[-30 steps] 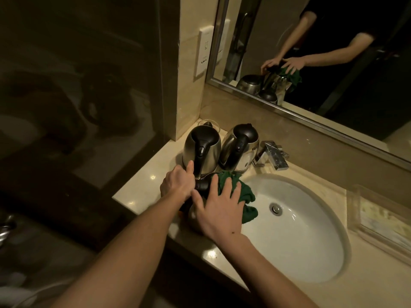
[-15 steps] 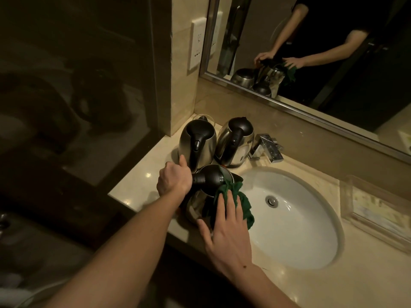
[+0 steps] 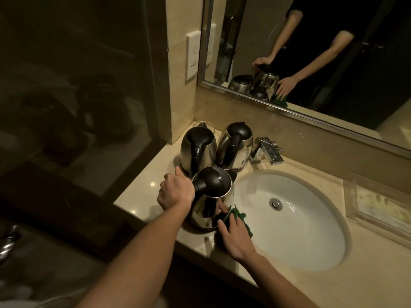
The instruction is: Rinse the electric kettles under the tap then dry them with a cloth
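Note:
Three steel electric kettles with black lids stand on the beige counter left of the sink. My left hand [image 3: 175, 191] grips the black handle of the nearest kettle [image 3: 210, 196], which sits upright at the counter's front. My right hand [image 3: 235, 236] presses a green cloth [image 3: 241, 220] against the lower right side of that kettle. Two more kettles stand behind it: one at the left [image 3: 198, 147], one at the right [image 3: 235, 145]. The chrome tap [image 3: 266, 151] is right of them, with no water running.
The white oval sink [image 3: 311, 230] fills the counter's middle. A clear tray [image 3: 378, 203] sits at the right. A mirror [image 3: 311, 52] runs along the back wall, and a wall socket [image 3: 193, 55] is beside it. A dark glass partition stands at the left.
My right hand has slid the cloth down from the kettle's lid to its lower side. The kettle now stands more upright. My left hand stays on the handle.

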{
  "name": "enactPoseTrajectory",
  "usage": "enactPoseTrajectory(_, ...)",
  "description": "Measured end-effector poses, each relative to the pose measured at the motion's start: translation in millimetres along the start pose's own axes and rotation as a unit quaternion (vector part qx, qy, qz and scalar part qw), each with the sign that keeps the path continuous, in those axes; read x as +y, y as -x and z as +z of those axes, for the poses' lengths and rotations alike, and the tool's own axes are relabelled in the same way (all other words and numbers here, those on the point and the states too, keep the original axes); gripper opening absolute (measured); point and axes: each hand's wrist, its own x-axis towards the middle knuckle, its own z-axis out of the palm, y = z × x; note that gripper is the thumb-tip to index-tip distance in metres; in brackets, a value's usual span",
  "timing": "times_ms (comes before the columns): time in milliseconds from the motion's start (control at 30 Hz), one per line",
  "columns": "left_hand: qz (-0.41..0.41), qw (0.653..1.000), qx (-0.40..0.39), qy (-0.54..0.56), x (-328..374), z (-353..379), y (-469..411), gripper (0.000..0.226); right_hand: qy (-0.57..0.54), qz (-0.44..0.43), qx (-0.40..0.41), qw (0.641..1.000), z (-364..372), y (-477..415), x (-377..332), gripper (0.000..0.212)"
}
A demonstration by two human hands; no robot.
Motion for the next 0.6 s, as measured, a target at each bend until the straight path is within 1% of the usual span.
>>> enactPoseTrajectory(67,0.003,1.000,0.001,-0.008,-0.6,-1.1,1.3,0.058,-0.006,0.012,-0.034,0.999,3.0,-9.8,2.3,0.075)
enactPoseTrajectory(133,0.006,1.000,-0.001,-0.015,0.0,-2.2,1.5,0.058,-0.026,0.017,-0.051,0.998,1.8,-13.6,2.8,0.069)
enactPoseTrajectory(167,0.005,1.000,-0.007,-0.019,0.7,-3.7,2.4,0.057,-0.038,0.016,-0.051,0.998,-0.9,-13.3,2.6,0.066)
enactPoseTrajectory(267,0.002,0.999,-0.030,-0.030,1.9,-8.0,3.7,0.059,-0.081,-0.002,-0.037,0.996,-13.9,-5.4,-2.6,0.045)
enactPoseTrajectory(333,0.009,0.998,-0.051,-0.036,2.8,-12.9,4.1,0.061,-0.086,-0.018,-0.036,0.996,-23.7,5.1,-8.3,0.038)
enactPoseTrajectory(433,0.068,0.992,-0.068,-0.077,-0.7,-20.3,6.4,0.063,-0.094,-0.030,-0.024,0.995,-44.8,25.9,-21.6,0.039)
enactPoseTrajectory(500,0.123,0.987,-0.057,-0.082,-0.3,-30.0,9.8,0.061,-0.138,-0.049,0.001,0.989,-65.7,43.3,-38.5,0.045)
enactPoseTrajectory(533,0.145,0.987,-0.047,-0.056,2.9,-35.8,14.1,0.057,-0.184,-0.051,0.011,0.981,-79.0,53.6,-50.8,0.050)
enactPoseTrajectory(567,0.148,0.987,-0.069,-0.008,9.8,-45.5,19.1,0.053,-0.240,-0.053,0.008,0.969,-93.1,62.6,-64.6,0.057)
enactPoseTrajectory(600,0.151,0.982,-0.092,0.070,16.8,-56.9,24.2,0.054,-0.304,-0.055,-0.009,0.951,-107.0,70.5,-77.1,0.066)
